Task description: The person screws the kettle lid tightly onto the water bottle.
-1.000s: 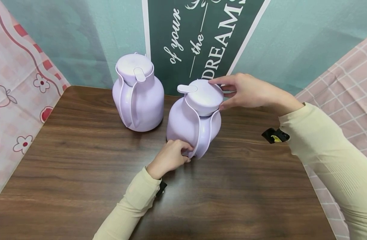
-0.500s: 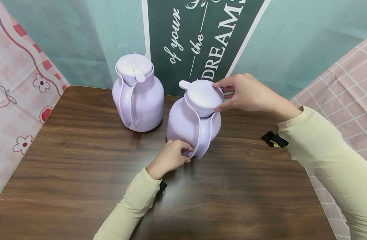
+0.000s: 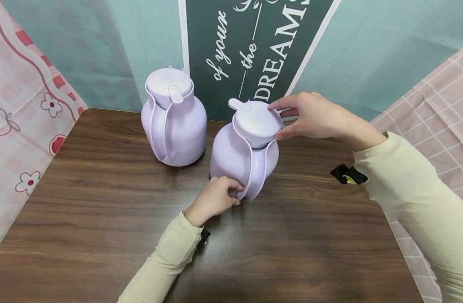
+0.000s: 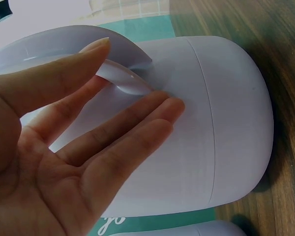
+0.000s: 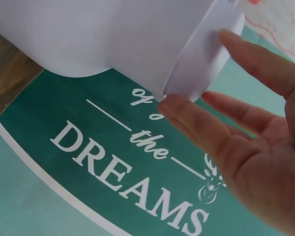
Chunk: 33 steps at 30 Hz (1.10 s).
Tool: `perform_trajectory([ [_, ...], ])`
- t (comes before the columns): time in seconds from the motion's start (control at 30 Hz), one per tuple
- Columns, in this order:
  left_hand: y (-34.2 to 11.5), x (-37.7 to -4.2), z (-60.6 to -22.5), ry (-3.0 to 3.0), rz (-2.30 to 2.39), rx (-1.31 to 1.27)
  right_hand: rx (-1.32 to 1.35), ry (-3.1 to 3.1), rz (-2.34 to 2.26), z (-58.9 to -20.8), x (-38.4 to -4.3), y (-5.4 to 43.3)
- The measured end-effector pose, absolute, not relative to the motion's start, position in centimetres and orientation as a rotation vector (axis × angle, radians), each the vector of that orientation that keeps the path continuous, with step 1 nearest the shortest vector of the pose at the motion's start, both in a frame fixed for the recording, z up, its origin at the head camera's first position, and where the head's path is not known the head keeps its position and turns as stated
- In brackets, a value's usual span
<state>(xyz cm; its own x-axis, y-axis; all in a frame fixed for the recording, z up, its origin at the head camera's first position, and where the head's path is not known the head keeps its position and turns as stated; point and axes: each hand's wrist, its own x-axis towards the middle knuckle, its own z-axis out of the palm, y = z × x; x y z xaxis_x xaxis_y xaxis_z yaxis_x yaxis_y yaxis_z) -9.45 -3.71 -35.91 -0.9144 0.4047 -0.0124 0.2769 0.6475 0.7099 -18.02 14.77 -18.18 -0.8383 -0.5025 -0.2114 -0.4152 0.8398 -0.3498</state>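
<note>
Two pale purple thermos jugs stand on the table, the left jug (image 3: pixel 186 130) upright with its lid in its collar. The right jug (image 3: pixel 231 151) has its handle (image 3: pixel 257 172) toward me. At the handle's lower end is my left hand (image 3: pixel 212 200), thumb and index finger about it. In the left wrist view the other fingers (image 4: pixel 132 132) lie nearly straight against the jug's body (image 4: pixel 187 162). My right hand (image 3: pixel 314 115) pinches the round lid (image 3: pixel 259 124) from its right side. Thumb and fingertips meet its edge in the right wrist view. The lid's tab (image 3: pixel 239 104) points back left.
Behind the jugs hangs a teal cloth with a dark green lettered panel (image 3: pixel 231 46). Pink patterned cloths flank the brown wooden table (image 3: pixel 102 202) at left (image 3: pixel 23 105) and right (image 3: pixel 443 97). The left jug stands close beside the right one.
The right jug's lid has turned a little clockwise, its tab swinging from left toward the back. My right hand has shifted slightly along the lid's edge; my left hand stays put.
</note>
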Motion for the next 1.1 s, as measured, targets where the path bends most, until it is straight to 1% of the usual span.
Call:
perform_trajectory([
  [0.27,-3.7,-9.5,-36.1,2.691,1.117,0.555,-0.742,2.499,-0.640,-18.4,-19.7,15.3],
  [0.47,-3.7,-9.5,-36.1,2.695,1.113,0.553,-0.724,2.438,-0.723,-18.6,-20.2,15.6],
  [0.83,-3.7,-9.6,-36.1,2.697,1.115,0.558,-0.657,2.593,-0.738,-18.8,-19.7,15.8],
  [1.1,-3.7,-9.6,-36.1,2.694,1.113,0.558,-0.618,2.739,-0.663,-18.9,-18.7,15.7],
])
